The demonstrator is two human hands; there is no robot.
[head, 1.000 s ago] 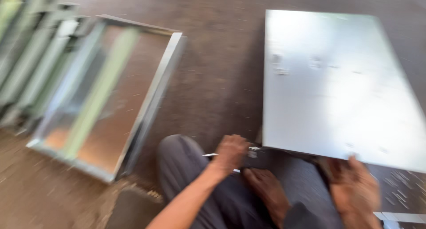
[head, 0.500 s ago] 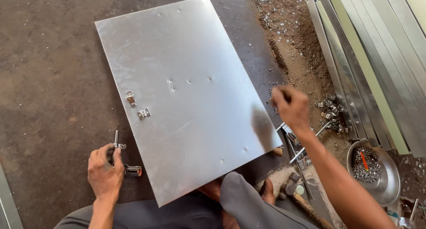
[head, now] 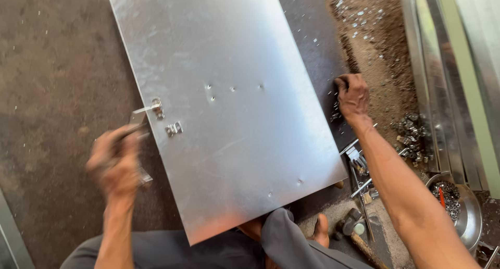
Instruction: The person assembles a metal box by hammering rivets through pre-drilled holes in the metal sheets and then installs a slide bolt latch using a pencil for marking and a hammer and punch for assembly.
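A large shiny metal sheet [head: 229,107] lies flat on the dark floor in front of me, with a few small holes and a small metal fitting [head: 174,128] near its left edge. My left hand [head: 115,159], blurred by motion, is closed around a small metal hand tool at the sheet's left edge, next to a bracket [head: 151,110]. My right hand [head: 353,94] rests fingers down on the floor just past the sheet's right edge, among small scattered metal bits. My knees and a bare foot [head: 320,230] sit at the sheet's near edge.
Long metal frame sections [head: 448,66] lie along the right. A metal bowl [head: 461,204] with small fasteners and a red-handled item stands at lower right. A hammer [head: 354,230] and loose metal pieces [head: 359,167] lie near my foot. A pile of fasteners [head: 411,139] sits on the dirt.
My view has closed in on the sheet. My left hand has risen toward the bracket on the left edge and is blurred. My right hand has moved up along the right edge.
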